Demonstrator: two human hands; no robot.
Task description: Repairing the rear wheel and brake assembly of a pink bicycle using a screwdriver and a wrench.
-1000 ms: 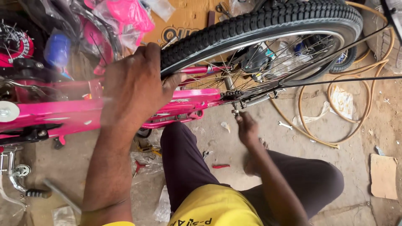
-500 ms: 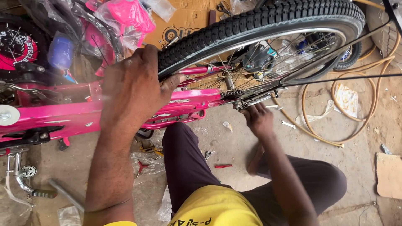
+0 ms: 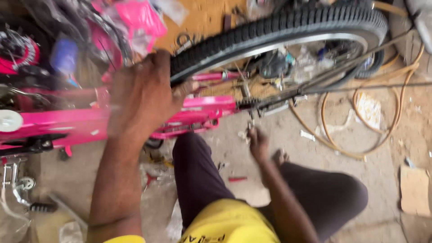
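A pink bicycle frame (image 3: 67,121) lies across the view with its black tyre (image 3: 279,27) raised in front of me. My left hand (image 3: 144,94) is clamped over the tyre's near end, just above the frame. My right hand (image 3: 258,144) is just below the wheel axle (image 3: 252,104). Its fingers are pinched on a small metal piece (image 3: 250,124) that sticks up toward the axle. Motion blur hides what that piece is. My knees, in dark trousers (image 3: 198,180), are bent under the wheel.
A tan hose (image 3: 342,150) loops over the concrete floor at the right, near a cardboard scrap (image 3: 414,189). Red-handled pliers (image 3: 150,180) and a small red item (image 3: 237,179) lie by my legs. A training wheel and pedal (image 3: 22,189) sit at lower left.
My right hand has dropped a little from the axle toward my knees. The view has shifted and blurred. My left hand keeps its grip on the tyre.
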